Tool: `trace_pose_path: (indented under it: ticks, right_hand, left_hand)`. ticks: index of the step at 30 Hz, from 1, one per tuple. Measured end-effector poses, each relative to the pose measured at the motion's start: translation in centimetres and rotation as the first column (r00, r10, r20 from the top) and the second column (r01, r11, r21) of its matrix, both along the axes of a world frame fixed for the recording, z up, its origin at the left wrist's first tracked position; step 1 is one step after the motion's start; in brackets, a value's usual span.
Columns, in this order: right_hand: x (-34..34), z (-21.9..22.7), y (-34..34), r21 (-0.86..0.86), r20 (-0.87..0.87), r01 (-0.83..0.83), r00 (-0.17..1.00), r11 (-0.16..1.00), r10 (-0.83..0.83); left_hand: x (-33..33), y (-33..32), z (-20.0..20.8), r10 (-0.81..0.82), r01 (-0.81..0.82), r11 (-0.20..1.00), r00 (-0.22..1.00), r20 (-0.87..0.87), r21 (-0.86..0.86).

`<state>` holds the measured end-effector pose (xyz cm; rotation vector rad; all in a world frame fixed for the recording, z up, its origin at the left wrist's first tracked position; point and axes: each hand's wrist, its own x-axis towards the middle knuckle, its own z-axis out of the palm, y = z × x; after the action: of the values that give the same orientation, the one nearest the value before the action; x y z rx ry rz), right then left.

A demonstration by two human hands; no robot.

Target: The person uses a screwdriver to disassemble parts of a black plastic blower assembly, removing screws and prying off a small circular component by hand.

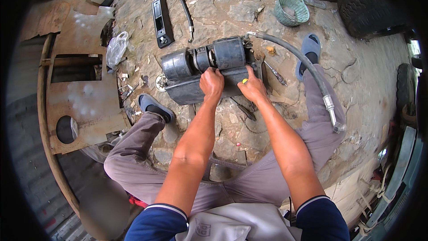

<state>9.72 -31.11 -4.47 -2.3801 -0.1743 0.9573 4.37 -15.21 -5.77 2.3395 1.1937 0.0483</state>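
Note:
A black blower unit (228, 52), with two rounded drums and a motor section between them, lies on the ground between my legs. My left hand (211, 83) is closed at the middle of its casing, fingers curled by the motor section; what they pinch is hidden. Against the casing's right part, my right hand (254, 88) is closed, its thumb side toward the drum. A small yellow end (244, 81) shows at its fingers, the rest being covered. A dark-handled tool (244, 109) lies partly under the casing's near edge. A screwdriver (276, 73) rests right of the unit.
A thick black hose (294, 51) with metal fittings arcs from beside the unit to my right knee. Beyond the unit lie a black control panel (162, 22) and a short hose (183, 10). A green basket (291, 10), a tyre (374, 9) and rusty sheet metal (84, 107) flank the stony ground.

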Motion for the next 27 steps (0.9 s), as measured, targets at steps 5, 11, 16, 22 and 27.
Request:
trace_pose_path:
  ticks: [5,11,16,22,27]
  right_hand:
    - [0.5,-0.1,-0.2,0.032,-0.016,0.056,0.998,0.998,-0.056]
    - [-0.2,1.6,0.0,0.079,0.086,0.021,0.996,0.997,-0.028]
    - [-0.2,9.9,0.8,-0.012,0.329,-0.073,0.941,0.997,0.073]
    - [-1.3,18.0,-0.1,-0.137,0.58,-0.033,0.807,0.99,0.107]
    - [-2.7,20.0,-0.3,0.388,0.564,-0.039,0.8,0.921,-0.203]
  left_hand:
    - [-2.0,0.6,1.5,-0.238,0.235,0.967,0.971,0.025,0.095]
    - [-7.3,3.2,-1.7,-0.56,0.548,0.775,0.827,-0.06,0.314]
    - [-5.8,1.9,-1.4,-0.524,0.499,0.834,0.85,0.052,0.237]
    - [-6.0,2.9,-1.2,-0.522,0.47,0.848,0.822,0.228,0.245]
    - [-5.8,3.5,-1.1,-0.52,0.466,0.848,0.821,0.234,0.251]
